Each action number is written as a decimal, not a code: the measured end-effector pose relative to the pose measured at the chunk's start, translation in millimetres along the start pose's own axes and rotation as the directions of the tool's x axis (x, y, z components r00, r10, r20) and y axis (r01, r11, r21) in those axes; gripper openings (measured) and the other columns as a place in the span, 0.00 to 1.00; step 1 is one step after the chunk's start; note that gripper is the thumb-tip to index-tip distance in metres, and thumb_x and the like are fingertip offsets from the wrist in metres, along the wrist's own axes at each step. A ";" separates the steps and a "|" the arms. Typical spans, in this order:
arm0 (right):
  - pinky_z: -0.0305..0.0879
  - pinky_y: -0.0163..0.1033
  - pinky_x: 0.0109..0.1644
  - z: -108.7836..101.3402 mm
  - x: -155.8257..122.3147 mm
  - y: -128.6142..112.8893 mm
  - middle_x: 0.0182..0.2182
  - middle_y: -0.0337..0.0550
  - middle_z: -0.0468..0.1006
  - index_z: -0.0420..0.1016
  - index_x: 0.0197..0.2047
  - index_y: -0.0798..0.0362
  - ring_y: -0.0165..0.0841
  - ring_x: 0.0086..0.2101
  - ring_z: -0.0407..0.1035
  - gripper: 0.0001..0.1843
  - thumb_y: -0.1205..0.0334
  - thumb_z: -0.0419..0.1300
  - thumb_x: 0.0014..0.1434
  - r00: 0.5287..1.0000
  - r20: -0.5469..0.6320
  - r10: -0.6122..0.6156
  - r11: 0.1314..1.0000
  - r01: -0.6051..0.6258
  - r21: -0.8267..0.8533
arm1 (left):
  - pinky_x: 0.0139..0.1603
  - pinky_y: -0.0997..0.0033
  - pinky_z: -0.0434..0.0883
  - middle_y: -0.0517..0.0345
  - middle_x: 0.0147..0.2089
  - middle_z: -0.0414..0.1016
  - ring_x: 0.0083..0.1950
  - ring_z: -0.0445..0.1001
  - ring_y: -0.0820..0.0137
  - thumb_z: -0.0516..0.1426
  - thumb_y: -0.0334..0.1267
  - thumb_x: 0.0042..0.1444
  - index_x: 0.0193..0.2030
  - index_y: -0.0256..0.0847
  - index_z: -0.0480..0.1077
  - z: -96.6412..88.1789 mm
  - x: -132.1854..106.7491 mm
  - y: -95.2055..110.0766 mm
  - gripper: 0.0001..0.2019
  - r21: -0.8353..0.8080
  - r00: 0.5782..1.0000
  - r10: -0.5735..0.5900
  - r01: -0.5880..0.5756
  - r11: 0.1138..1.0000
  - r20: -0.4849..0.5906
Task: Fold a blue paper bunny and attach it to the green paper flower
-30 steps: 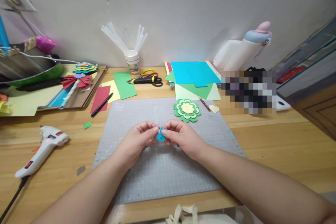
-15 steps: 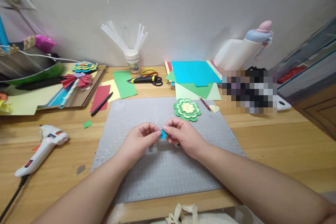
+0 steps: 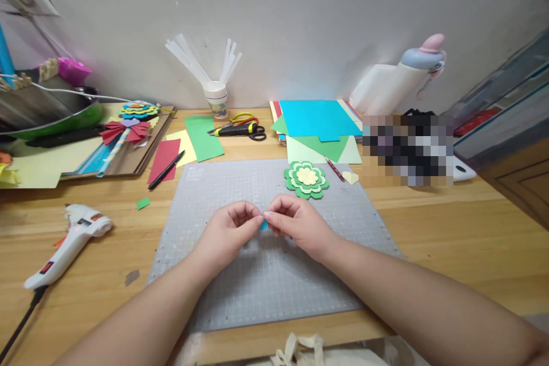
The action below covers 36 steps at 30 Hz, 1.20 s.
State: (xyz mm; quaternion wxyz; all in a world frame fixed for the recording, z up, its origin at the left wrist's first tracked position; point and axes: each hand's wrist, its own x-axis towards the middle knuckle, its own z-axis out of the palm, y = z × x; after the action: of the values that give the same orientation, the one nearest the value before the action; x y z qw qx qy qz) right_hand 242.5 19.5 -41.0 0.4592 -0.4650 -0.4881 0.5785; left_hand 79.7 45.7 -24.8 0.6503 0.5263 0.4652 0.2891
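Note:
My left hand (image 3: 229, 230) and my right hand (image 3: 295, 225) meet over the middle of a grey cutting mat (image 3: 266, 280). Both pinch a small blue paper piece (image 3: 263, 225) between thumb and fingers; only a sliver of it shows between the fingertips. A layered green and cream paper flower (image 3: 306, 179) lies on the mat just beyond my right hand.
A white glue gun (image 3: 68, 243) lies at the left on the wooden table. Coloured paper sheets (image 3: 317, 126), scissors (image 3: 240, 128), a black pen (image 3: 166, 170), a cup of white sticks (image 3: 217, 97) and finished paper flowers (image 3: 132, 120) sit along the back. A cloth bag (image 3: 309, 351) lies at the near edge.
The blue piece has been squeezed smaller between my fingertips, so less of it shows. Both hands stay in nearly the same place over the mat.

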 end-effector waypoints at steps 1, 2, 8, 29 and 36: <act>0.59 0.34 0.25 -0.3 -0.2 0.3 0.21 0.34 0.69 0.69 0.27 0.51 0.27 0.21 0.62 0.18 0.46 0.64 0.52 0.999 -0.018 -0.032 0.999 0.032 -0.018 | 0.26 0.77 0.57 0.62 0.25 0.67 0.25 0.60 0.77 0.65 0.46 0.44 0.30 0.38 0.70 0.1 0.1 -0.3 0.14 -0.028 1.000 -0.008 0.008 1.000 0.003; 0.60 0.34 0.26 -1.0 -0.6 0.4 0.22 0.35 0.69 0.69 0.28 0.51 0.27 0.22 0.63 0.16 0.47 0.63 0.53 0.997 -0.042 -0.071 0.997 0.069 -0.040 | 0.26 0.77 0.57 0.62 0.26 0.68 0.25 0.60 0.77 0.63 0.48 0.46 0.33 0.39 0.69 -0.1 0.2 -0.5 0.15 -0.064 1.000 -0.021 0.022 0.998 0.008; 0.63 0.42 0.39 -12.8 -5.2 -6.0 0.29 0.42 0.76 0.80 0.32 0.46 0.34 0.31 0.67 0.04 0.56 0.65 0.54 0.950 0.017 -0.312 0.927 0.308 -0.213 | 0.19 0.77 0.52 0.56 0.30 0.68 0.24 0.62 0.76 0.57 0.52 0.52 0.32 0.37 0.66 -4.8 -2.0 1.9 0.17 -0.242 0.963 -0.165 0.215 0.946 0.212; 0.54 0.33 0.21 -4.3 0.4 -2.7 0.19 0.33 0.69 0.66 0.26 0.51 0.25 0.18 0.61 0.16 0.48 0.60 0.55 0.998 0.019 0.067 0.998 -0.067 -0.008 | 0.24 0.75 0.51 0.65 0.22 0.64 0.22 0.58 0.78 0.62 0.49 0.49 0.27 0.38 0.67 -5.2 1.8 -3.7 0.15 -0.129 0.999 0.013 -0.008 0.992 0.040; 0.51 0.31 0.19 -3.1 0.3 -1.6 0.20 0.34 0.70 0.66 0.28 0.52 0.24 0.18 0.62 0.17 0.47 0.60 0.55 0.996 0.020 0.087 0.995 -0.088 0.040 | 0.26 0.75 0.53 0.65 0.22 0.64 0.24 0.58 0.78 0.61 0.48 0.50 0.28 0.39 0.67 -5.6 1.1 -1.7 0.14 -0.056 0.999 0.051 -0.051 0.997 0.005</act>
State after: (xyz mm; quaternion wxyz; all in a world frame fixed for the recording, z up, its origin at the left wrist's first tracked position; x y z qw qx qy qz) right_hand 245.6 20.4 -39.7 0.4382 -0.4713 -0.4595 0.6121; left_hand 74.9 48.5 -26.8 0.6585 0.5208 0.4413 0.3168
